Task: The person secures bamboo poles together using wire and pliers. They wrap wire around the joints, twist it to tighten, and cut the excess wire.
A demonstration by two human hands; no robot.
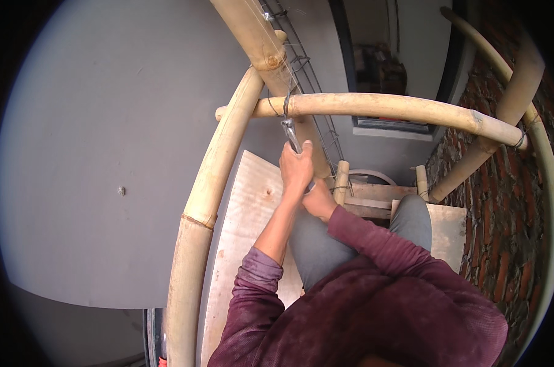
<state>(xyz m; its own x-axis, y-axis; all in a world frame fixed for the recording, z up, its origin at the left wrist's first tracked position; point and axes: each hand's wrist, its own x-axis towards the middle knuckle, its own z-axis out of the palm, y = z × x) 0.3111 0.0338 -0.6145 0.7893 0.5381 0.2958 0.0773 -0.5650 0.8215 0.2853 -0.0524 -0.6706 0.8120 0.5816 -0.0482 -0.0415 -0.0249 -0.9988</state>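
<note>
- Wire [287, 105] already round the bamboo pole [381, 105], upper centre — whether it's tight yet, can't tell
- my left hand [296, 165] grips the pliers [292, 137] just below, right hand [320, 199] seemingly clasping lower down
- upper-right tie [522, 140] looks done

The left hand [296, 165] is closed in a firm grip, its thumb extended upward. Its wrist runs nearly straight into the bare left forearm [274, 229], which slants up from the lower edge, the left sleeve [258, 269] bunched near the elbow. The right hand [320, 200] sits just below and to the right, its maroon right sleeve [375, 238] reaching close to the wrist, the arm angled inward across the body. Its fingers are largely hidden, so their grip is hard to judge.
</note>
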